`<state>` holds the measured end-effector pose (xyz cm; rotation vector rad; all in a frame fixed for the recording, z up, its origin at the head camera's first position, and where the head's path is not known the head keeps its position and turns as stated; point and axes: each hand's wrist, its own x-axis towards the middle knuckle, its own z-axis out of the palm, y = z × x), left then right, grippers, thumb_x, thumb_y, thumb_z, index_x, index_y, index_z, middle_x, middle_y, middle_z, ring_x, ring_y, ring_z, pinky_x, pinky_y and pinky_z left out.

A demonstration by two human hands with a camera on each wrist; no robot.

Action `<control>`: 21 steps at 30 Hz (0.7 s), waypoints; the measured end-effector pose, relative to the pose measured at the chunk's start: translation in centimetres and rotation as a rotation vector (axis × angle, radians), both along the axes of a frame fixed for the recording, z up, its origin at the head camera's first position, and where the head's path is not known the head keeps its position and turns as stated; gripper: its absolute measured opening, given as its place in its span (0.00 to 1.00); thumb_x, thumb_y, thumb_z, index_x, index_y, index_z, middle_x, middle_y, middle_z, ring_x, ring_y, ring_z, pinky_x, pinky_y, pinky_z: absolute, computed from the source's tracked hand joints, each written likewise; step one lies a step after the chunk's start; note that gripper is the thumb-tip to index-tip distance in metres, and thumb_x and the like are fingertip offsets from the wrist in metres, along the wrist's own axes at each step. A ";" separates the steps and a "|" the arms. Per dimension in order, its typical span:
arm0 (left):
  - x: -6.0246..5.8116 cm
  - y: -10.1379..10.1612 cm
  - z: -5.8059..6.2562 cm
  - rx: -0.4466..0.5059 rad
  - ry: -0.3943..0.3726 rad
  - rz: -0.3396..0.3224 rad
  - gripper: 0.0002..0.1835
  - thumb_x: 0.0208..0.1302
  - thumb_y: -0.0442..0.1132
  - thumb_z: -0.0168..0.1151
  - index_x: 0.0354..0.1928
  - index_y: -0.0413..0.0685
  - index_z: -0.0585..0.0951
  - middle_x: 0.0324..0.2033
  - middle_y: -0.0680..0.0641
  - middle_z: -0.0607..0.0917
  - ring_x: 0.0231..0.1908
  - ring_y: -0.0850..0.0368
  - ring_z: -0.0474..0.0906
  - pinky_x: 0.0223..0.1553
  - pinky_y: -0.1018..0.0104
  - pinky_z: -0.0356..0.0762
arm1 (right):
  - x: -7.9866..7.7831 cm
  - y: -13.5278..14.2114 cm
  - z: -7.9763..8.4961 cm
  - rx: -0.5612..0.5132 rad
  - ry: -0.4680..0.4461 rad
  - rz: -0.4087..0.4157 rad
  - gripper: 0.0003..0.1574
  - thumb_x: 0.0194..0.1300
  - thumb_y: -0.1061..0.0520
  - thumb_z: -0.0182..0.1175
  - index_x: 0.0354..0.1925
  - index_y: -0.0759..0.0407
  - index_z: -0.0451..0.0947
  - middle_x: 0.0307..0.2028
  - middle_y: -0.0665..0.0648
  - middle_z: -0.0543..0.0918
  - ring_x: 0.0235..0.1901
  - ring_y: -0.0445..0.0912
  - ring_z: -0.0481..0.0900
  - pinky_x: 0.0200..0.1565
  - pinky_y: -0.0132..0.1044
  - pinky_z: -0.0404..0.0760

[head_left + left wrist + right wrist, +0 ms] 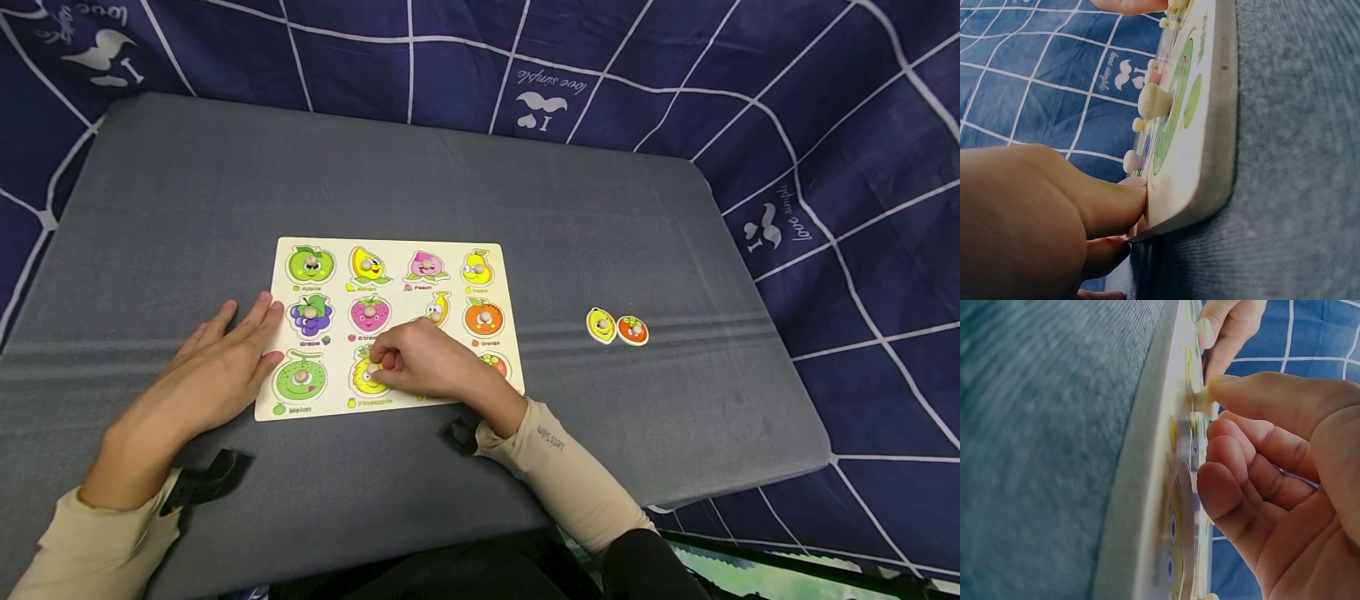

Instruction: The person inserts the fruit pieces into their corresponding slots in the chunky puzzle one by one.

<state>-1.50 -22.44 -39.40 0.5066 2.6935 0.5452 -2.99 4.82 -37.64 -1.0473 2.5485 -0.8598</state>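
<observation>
A cream fruit puzzle board [337,379] with knobbed pieces lies on the grey table. My right hand [427,358] pinches the knob of the pineapple piece [362,383] in the bottom row, and partly covers the piece. In the right wrist view the thumb tip is against that wooden knob [1202,401], with the other fingers curled below it. My left hand [225,358] rests flat at the board's left edge, fingers extended. Its thumb [1116,206] touches the board's corner in the left wrist view. Beside that hand are the melon piece [300,379] and grape piece [311,315].
To the right of the board, a lemon piece [601,326] and a red-orange piece [632,331] lie side by side on the grey tabletop [450,192]. Navy checked cloth [637,67] surrounds the table. My right forearm hides part of the board's lower right.
</observation>
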 end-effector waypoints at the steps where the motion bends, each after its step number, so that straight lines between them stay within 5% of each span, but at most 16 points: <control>1: 0.0 0.0 0.0 -0.001 -0.002 0.001 0.35 0.77 0.40 0.49 0.76 0.33 0.47 0.75 0.32 0.44 0.70 0.20 0.36 0.63 0.24 0.36 | 0.0 0.1 0.0 0.002 -0.002 -0.001 0.02 0.61 0.61 0.67 0.32 0.59 0.84 0.23 0.47 0.78 0.25 0.35 0.73 0.32 0.24 0.70; 21: 0.0 -0.2 -0.1 0.000 0.010 -0.007 0.35 0.76 0.40 0.50 0.75 0.32 0.48 0.75 0.31 0.44 0.69 0.19 0.37 0.63 0.24 0.37 | 0.5 2.2 0.1 -0.046 -0.016 -0.097 0.04 0.57 0.61 0.71 0.31 0.57 0.84 0.22 0.46 0.79 0.25 0.35 0.74 0.31 0.24 0.73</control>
